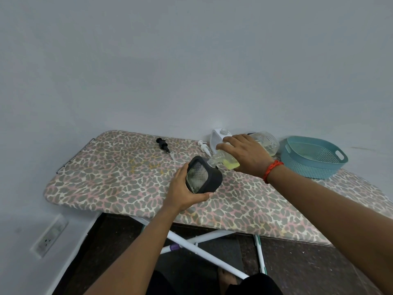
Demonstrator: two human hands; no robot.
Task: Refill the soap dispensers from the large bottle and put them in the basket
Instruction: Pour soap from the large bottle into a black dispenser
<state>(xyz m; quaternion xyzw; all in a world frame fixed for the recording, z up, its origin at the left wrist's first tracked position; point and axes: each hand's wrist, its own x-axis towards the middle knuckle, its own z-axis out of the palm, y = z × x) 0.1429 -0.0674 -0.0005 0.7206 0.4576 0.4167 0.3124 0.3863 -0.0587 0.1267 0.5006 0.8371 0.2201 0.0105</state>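
Left hand: grips the dark dispenser at centre frame, tilted so its mouth meets the spout.
Right hand: wraps the large bottle, tipped to pour.
Basket: right of centre, within reach.

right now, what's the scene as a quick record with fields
left grip: holds the dark dispenser, tilted
right grip: tips the large bottle, neck at the dispenser's opening
bottle contents: yellow liquid
white dispenser: upright at the back, pump off
pumps: black pump and white pump lie on the ironing board
basket: teal, at the board's right end, no dispenser seen inside
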